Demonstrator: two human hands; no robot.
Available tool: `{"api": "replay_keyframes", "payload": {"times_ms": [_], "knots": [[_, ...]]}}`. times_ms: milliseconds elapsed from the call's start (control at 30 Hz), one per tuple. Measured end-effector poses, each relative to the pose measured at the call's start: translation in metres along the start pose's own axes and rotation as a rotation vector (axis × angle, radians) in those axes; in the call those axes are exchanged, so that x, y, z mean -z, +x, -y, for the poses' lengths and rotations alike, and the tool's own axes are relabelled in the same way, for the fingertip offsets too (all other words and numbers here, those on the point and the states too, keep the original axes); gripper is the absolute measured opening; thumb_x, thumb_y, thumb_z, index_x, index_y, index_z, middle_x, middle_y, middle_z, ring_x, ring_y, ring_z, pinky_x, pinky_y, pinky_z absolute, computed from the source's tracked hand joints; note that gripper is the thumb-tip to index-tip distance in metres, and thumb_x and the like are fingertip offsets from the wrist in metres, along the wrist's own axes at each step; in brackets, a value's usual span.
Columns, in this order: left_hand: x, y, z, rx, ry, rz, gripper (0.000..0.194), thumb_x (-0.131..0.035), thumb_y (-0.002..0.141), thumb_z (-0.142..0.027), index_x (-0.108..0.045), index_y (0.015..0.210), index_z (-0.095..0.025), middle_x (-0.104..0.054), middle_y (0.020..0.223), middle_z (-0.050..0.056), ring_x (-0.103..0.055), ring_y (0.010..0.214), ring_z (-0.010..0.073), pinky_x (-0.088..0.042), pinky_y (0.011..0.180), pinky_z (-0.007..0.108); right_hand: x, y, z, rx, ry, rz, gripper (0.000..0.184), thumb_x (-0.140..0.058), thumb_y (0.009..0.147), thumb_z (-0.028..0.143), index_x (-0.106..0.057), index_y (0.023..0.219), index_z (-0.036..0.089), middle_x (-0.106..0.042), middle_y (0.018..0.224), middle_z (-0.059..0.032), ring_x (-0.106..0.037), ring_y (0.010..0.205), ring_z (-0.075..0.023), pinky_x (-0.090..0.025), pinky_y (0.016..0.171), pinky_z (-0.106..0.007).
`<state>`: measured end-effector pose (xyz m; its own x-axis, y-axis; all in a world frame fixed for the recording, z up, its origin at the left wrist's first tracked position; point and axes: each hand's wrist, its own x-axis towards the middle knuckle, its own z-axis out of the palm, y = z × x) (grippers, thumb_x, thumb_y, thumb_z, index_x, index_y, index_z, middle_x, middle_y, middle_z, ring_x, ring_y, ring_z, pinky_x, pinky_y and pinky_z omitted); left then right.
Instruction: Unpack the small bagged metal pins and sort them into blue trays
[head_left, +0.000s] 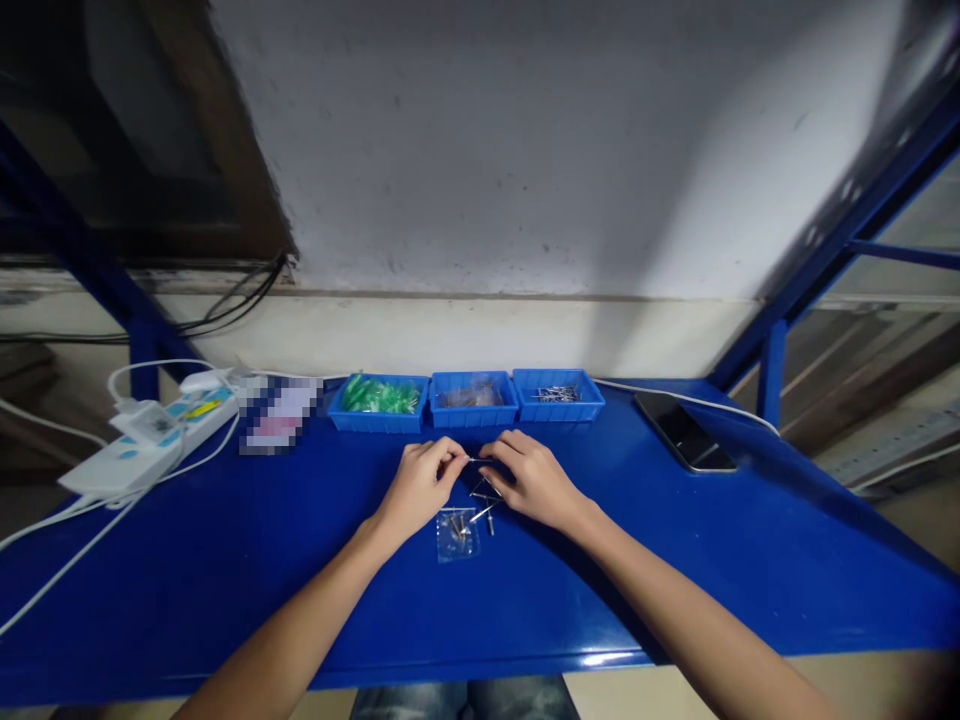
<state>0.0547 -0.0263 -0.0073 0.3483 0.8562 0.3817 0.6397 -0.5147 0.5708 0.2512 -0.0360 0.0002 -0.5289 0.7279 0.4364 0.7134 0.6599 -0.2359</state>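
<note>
My left hand (426, 476) is closed, thumb and forefinger pinching a thin silver pin that looks like a blind rivet (472, 459). The pin points right, into the curled fingers of my right hand (531, 478), which are closed around its other end; the exact contact there is hidden. Beneath the hands, several loose silver pins (490, 522) lie crossed on the blue table (570, 600). Beside them is a small clear plastic bag (450, 548) with a few brass-coloured and silver pieces in or on it.
Three blue bins stand in a row: one with green plastic pieces (379, 395), one with clear bags (472, 395), one with silver pins (556, 393). A phone (686, 435) lies right. At left are a white power strip (154, 440), cables and a blurred-out item (281, 412).
</note>
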Motion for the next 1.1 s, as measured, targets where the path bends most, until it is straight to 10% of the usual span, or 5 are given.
{"api": "replay_keyframes", "payload": {"times_ms": [767, 967, 1100], "knots": [[0.002, -0.004, -0.004, 0.031, 0.02, 0.052, 0.027, -0.043, 0.089, -0.041, -0.061, 0.084, -0.021, -0.067, 0.073, 0.0, -0.06, 0.069, 0.0152, -0.04, 0.068, 0.027, 0.011, -0.002, -0.004, 0.07, -0.04, -0.192, 0.024, -0.037, 0.094, 0.026, -0.057, 0.084, 0.018, -0.057, 0.079, -0.007, -0.051, 0.074, -0.017, -0.04, 0.071, -0.03], [-0.009, 0.003, -0.007, 0.103, 0.233, 0.161, 0.026, -0.056, 0.078, -0.048, -0.064, 0.083, -0.023, -0.064, 0.08, 0.001, -0.057, 0.084, 0.0211, -0.037, 0.075, 0.034, 0.034, -0.004, -0.048, -0.247, -0.184, -0.669, 0.019, -0.04, 0.091, 0.027, -0.055, 0.082, 0.018, -0.055, 0.073, -0.0072, -0.051, 0.073, -0.0197, -0.041, 0.071, -0.033], [-0.011, 0.009, -0.004, 0.079, 0.275, 0.192, 0.013, -0.053, 0.082, -0.032, -0.063, 0.082, -0.024, -0.064, 0.088, 0.0, -0.055, 0.09, 0.0207, -0.034, 0.081, 0.037, 0.028, -0.004, -0.064, -0.467, -0.319, -0.557, 0.029, -0.049, 0.086, 0.034, -0.054, 0.105, 0.013, -0.057, 0.091, -0.0128, -0.052, 0.087, -0.0262, -0.042, 0.077, -0.038]]}}
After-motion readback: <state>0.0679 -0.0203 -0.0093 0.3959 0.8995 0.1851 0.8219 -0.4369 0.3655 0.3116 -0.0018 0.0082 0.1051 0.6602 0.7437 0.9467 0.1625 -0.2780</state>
